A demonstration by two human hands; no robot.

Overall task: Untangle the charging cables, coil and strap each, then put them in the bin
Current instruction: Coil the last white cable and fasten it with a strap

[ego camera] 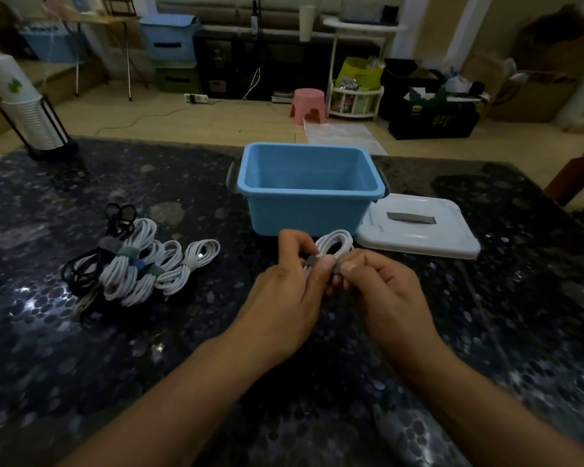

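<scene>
**Both hands work a strap around a white cable at the desk's centre**

Your left hand [285, 291] and right hand [383, 291] meet just in front of the blue bin [309, 190], near the middle of the dark, pebble-patterned desk [486, 332]. Between them you hold a coiled white cable [334, 242], its loops rising above your fingers toward the bin's front wall. A grey strap [312, 260] sits across the coil's waist; your left thumb and fingers pinch it from one side while your right thumb and forefinger pinch its other end, so both hands are clamped on the same bundle. Whether the strap is fully fastened cannot be told, since your fingers cover the join.

The bin stands open toward the desk's far edge, and nothing shows inside it. Its white lid [418, 227] lies flat just to the bin's right, handle side up, touching or nearly touching the bin's lower corner.

Toward the left side of the desk lies a row of strapped coils [142, 264] (several white, pressed side by side, each bound with a band), and a black cable bundle [85, 267] lies at the row's left end. A stack of paper cups [27, 112] in a black stand occupies the desk's far-left corner.
</scene>
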